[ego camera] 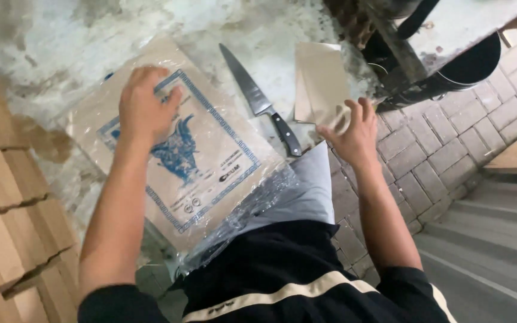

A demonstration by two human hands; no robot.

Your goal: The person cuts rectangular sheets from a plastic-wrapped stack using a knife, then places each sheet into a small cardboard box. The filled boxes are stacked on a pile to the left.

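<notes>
A flat brown paper pack (210, 173) with a blue bordered print, wrapped in clear plastic, lies on the worn white table (49, 54) in front of me. My left hand (146, 106) rests palm down on its upper part. My right hand (352, 133) grips the near edge of a plain brown sheet (319, 81) lying to the right. A kitchen knife (262, 107) with a black handle lies between the pack and the sheet, blade pointing away from me.
Stacks of brown paper sheets (7, 209) fill the left edge. A dark metal frame and black cylinder (468, 63) stand at the upper right over grey paving bricks (438, 149). Grey steps (486, 245) run along the lower right.
</notes>
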